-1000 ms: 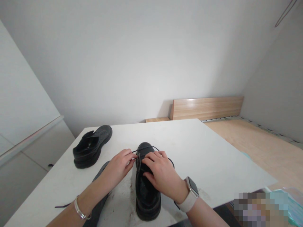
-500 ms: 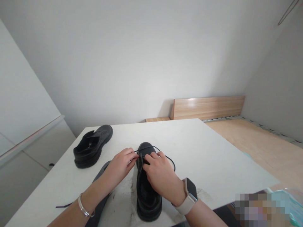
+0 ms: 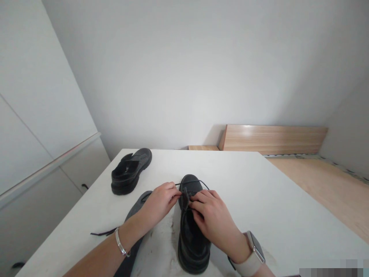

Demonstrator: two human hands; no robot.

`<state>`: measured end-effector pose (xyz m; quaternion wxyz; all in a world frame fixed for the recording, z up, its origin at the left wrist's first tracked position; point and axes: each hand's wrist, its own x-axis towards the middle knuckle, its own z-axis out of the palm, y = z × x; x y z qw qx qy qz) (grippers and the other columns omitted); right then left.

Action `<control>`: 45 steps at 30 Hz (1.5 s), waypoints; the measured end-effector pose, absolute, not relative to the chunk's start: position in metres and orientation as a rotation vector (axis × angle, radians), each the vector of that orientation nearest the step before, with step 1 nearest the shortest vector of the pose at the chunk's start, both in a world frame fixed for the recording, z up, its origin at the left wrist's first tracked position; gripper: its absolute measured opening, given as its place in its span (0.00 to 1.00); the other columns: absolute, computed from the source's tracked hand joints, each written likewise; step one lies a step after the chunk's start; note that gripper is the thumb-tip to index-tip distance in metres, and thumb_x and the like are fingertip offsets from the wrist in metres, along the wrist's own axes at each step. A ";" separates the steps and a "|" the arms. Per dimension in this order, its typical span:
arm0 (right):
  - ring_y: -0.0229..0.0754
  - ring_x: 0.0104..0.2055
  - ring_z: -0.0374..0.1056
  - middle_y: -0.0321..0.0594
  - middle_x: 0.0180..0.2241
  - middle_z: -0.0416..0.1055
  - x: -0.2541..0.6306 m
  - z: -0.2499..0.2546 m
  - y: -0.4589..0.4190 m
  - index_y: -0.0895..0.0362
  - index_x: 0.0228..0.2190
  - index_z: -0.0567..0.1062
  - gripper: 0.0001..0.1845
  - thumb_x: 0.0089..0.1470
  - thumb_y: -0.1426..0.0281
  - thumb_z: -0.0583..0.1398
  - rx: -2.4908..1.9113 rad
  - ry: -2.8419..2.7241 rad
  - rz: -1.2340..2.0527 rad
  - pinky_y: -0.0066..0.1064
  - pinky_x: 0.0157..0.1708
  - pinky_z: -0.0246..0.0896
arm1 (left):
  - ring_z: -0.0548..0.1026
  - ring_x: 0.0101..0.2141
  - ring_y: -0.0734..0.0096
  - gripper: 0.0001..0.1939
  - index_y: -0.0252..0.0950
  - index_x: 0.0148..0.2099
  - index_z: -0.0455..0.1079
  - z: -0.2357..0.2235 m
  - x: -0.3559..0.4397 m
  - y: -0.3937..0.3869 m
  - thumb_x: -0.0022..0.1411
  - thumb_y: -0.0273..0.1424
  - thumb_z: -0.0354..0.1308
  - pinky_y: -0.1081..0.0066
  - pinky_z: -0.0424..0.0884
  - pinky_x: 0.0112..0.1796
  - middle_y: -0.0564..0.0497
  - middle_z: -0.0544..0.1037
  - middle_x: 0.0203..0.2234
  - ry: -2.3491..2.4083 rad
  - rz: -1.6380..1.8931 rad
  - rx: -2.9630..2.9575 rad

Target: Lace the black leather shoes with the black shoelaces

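Observation:
A black shoe (image 3: 194, 252) stands between my hands, toe pointing away and heel towards me. My left hand (image 3: 167, 198) pinches at its left eyelet flap, where a thin black shoelace (image 3: 188, 181) comes out of the fingers and crosses over the toe. My right hand (image 3: 211, 211) is closed at the right side of the lacing area, its fingertips bent into the shoe's opening. Whether lace lies between the right fingertips is hidden. Under my left forearm lies a dark grey insole (image 3: 137, 207).
Another black shoe (image 3: 127, 175), with no lace visible, stands at the table's far left. A loose black lace (image 3: 103, 233) lies left of my forearm. Dirt marks the white table (image 3: 245, 184) near the shoe. Behind are a wooden headboard (image 3: 273, 137) and bed base, with cabinets on the left.
My view has turned left and tilted slightly, so everything sits further right in the picture. Both hands stay at the shoe's lacing area, with the right fingers shifted slightly along the flap.

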<state>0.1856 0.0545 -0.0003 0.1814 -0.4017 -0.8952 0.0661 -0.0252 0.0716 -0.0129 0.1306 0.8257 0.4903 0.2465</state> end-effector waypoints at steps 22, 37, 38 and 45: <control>0.46 0.47 0.67 0.38 0.40 0.76 0.187 -0.005 0.054 0.53 0.37 0.80 0.11 0.57 0.80 0.60 -1.128 -2.441 0.268 0.43 0.49 0.56 | 0.75 0.37 0.64 0.12 0.36 0.40 0.78 -0.009 -0.019 0.080 0.69 0.25 0.52 0.68 0.71 0.40 0.48 0.77 0.34 1.422 0.744 2.413; 0.48 0.48 0.68 0.40 0.41 0.76 0.194 0.003 0.052 0.55 0.39 0.79 0.06 0.61 0.74 0.61 -1.054 -2.359 0.432 0.45 0.51 0.60 | 0.77 0.33 0.64 0.12 0.36 0.44 0.77 0.019 -0.001 0.073 0.66 0.35 0.55 0.69 0.70 0.36 0.47 0.81 0.34 1.441 0.714 2.231; 0.47 0.48 0.68 0.41 0.42 0.75 0.198 0.003 0.054 0.55 0.40 0.78 0.08 0.62 0.75 0.59 -1.032 -2.304 0.465 0.44 0.52 0.61 | 0.77 0.33 0.63 0.11 0.36 0.43 0.78 0.020 -0.001 0.074 0.64 0.33 0.56 0.69 0.69 0.35 0.47 0.81 0.34 1.448 0.689 2.244; 0.46 0.52 0.66 0.45 0.49 0.69 0.219 0.000 0.063 0.57 0.48 0.73 0.20 0.56 0.83 0.55 -1.070 -2.150 0.535 0.42 0.55 0.64 | 0.77 0.29 0.65 0.13 0.36 0.35 0.80 0.025 -0.001 0.097 0.51 0.20 0.56 0.71 0.67 0.31 0.48 0.81 0.28 1.445 0.440 2.335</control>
